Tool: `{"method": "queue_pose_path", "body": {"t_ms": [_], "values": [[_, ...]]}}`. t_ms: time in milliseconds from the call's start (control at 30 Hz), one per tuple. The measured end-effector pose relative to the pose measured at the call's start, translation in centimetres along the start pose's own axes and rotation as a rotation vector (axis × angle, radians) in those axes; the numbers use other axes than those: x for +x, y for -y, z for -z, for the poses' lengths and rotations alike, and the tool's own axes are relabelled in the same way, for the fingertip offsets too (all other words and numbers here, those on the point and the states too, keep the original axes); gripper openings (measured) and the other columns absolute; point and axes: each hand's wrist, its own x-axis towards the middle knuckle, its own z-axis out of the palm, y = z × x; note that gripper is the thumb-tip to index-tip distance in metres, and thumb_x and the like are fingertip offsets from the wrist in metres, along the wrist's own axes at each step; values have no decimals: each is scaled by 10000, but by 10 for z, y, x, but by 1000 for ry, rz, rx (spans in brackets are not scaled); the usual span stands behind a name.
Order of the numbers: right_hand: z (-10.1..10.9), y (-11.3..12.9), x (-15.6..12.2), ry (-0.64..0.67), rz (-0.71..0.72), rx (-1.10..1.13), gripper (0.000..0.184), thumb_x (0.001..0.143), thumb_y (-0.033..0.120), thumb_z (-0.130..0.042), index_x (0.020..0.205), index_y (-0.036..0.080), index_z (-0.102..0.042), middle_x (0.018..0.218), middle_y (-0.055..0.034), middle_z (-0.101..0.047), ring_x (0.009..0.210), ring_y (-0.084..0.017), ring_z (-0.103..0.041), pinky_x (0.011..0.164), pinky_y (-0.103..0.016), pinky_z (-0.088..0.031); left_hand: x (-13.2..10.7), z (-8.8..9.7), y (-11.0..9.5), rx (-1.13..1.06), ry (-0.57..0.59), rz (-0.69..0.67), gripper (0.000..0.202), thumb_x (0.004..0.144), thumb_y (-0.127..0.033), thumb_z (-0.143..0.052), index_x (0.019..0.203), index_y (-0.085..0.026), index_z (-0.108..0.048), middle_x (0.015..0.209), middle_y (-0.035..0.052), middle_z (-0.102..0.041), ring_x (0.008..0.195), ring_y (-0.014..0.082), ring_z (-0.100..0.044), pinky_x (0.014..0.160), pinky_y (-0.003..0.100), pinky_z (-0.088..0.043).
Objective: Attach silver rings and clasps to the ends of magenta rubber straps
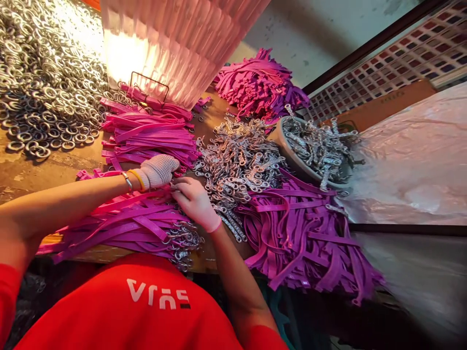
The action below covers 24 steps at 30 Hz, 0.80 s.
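Note:
My left hand (156, 172), in a white dotted knit glove, is closed with its fingers curled round the end of a pink strap (127, 200). Meeting it at the fingertips is my right hand (197, 201), in a thin white glove, its fingers pinched together. Whatever small piece lies between the right fingertips is hidden. Beneath both hands, a layer of pink-purple straps (127, 231) has metal links (184, 238) on its right ends. Just beyond the left hand lies a stack of pink straps (153, 138). Silvery short chain pieces (241, 160) are heaped right of my hands.
Metal rings (47, 92) cover the table's far left. A lit translucent ribbed shade (175, 48) hangs over the back. More straps are heaped at the back (255, 85) and right (299, 228). A round tub (282, 141) holds chain pieces, beside plastic sheeting (416, 155) and a white grid basket (394, 58).

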Motion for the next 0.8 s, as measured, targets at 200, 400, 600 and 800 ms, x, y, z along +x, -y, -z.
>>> {"method": "queue_pose_path", "body": {"t_ms": [200, 400, 600, 800], "values": [[5, 20, 6, 241, -151, -204, 236, 1004, 279, -554, 863, 177, -713, 903, -76, -727, 913, -218, -629, 831, -329, -439, 21, -19, -8, 98, 133, 59, 272, 903, -97, -514, 1041, -71, -747, 1046, 199, -719, 886, 266, -695, 774, 326, -490], [19, 25, -21, 6, -208, -22, 206, 1006, 266, -552, 1078, 197, -733, 1194, -105, -709, 1118, -239, -611, 959, -361, -466, -5, 4, -10, -43, 157, 104, 230, 880, -186, -576, 1010, -91, -741, 943, 140, -730, 841, 224, -659, 765, 308, -494], [22, 48, -39, -246, -172, 307, 295, 1022, 247, -518, 1283, 232, -655, 1172, -59, -748, 1063, -193, -682, 958, -317, -507, -76, 28, -19, -928, 212, 360, 202, 924, -338, -571, 984, -158, -640, 597, -18, -532, 455, 102, -428, 417, 212, -310], [20, 79, -30, -143, -135, 67, 293, 1033, 226, -451, 1246, 210, -651, 1110, -86, -749, 990, -213, -685, 868, -304, -495, -117, 20, -33, -1027, 128, 373, 299, 947, -410, -547, 763, -174, -538, 552, -24, -492, 446, 87, -380, 422, 217, -282]]}}
